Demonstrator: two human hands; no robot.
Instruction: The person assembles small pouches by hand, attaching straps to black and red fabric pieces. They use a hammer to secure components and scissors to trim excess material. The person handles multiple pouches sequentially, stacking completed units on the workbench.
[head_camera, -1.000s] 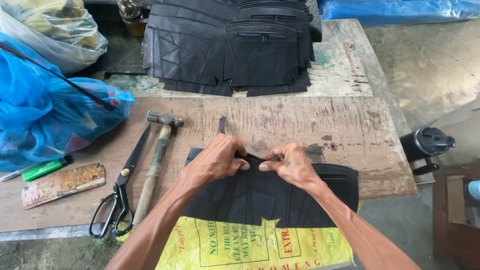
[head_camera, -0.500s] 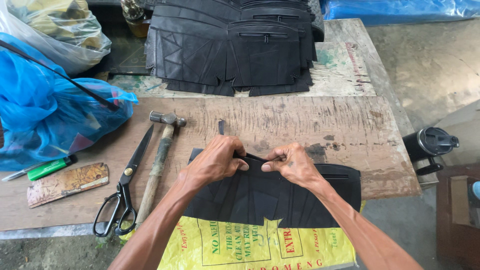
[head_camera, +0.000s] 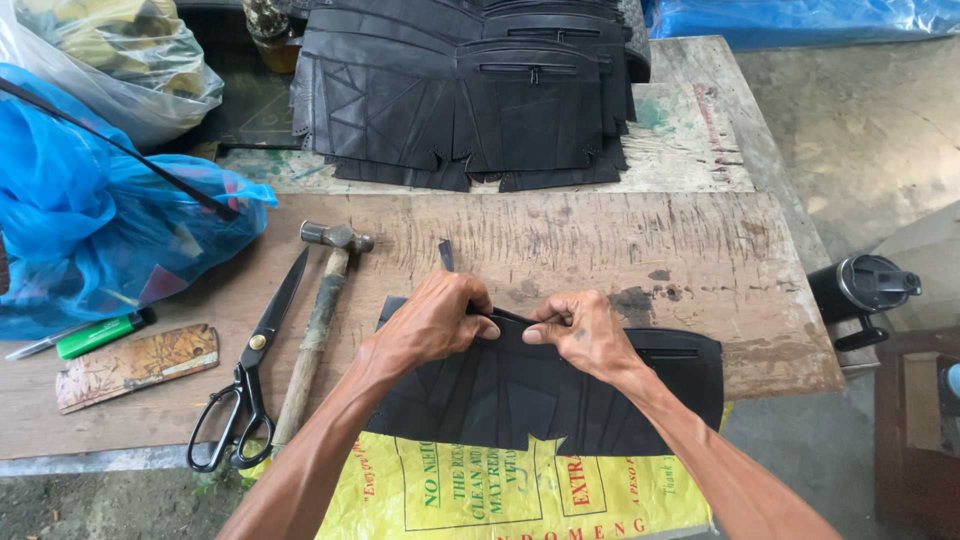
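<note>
Nearby, blue bag (head_camera: 70, 230) holds scraps; hands pinch black panel (head_camera: 520, 395).

Vantage: one camera on the person's head, above the near edge of the worn wooden workbench (head_camera: 600, 250).
Facing: steeply down and forward, toward 12 o'clock.
Nearness: close; both forearms enter from 6 o'clock and the left hand (head_camera: 432, 322) and right hand (head_camera: 585, 335) sit at centre.
Reach: the blue plastic bag (head_camera: 80, 230) at 9 o'clock, the stack of black stitched panels (head_camera: 470, 90) at 12 o'clock, concrete floor (head_camera: 860, 130) at 2 o'clock.
Overlap: single view only.
</note>
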